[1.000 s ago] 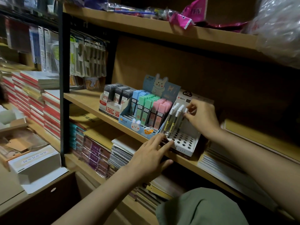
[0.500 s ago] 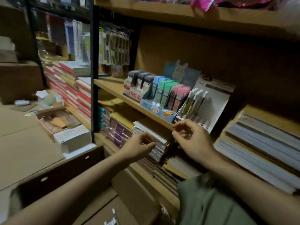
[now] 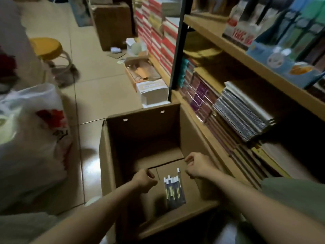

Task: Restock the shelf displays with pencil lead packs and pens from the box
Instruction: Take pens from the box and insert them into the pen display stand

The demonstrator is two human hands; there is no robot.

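A bundle of pens (image 3: 174, 188) with white caps lies on the bottom of an open cardboard box (image 3: 112, 155), toward the near side of its floor, caps pointing away from the person. Both hands hang inside the box, above the pens and not touching them. The left hand (image 3: 144, 180) is just left of the pens with its fingers curled in and holding nothing. The right hand (image 3: 197, 167) is just right of the caps, fingers bent loosely with the thumb near the forefinger, also holding nothing that shows.

The box stands on the tiled floor (image 3: 91, 71), its right wall against the shelf (image 3: 263, 67). On the shelf's lower board, right of the box, stacks of spiral notebooks (image 3: 242, 113) and purple-covered books (image 3: 200, 94) lie flat. On the board above them, at the upper right, sits a blue display tray (image 3: 281, 67) and beside it a white one with red print (image 3: 241, 34); their contents are blurred. Beyond the box, a small white carton (image 3: 152, 91) rests on the floor. Left of the box sits a white plastic bag (image 3: 29, 138) with red marks, and farther back a yellow stool (image 3: 46, 48).
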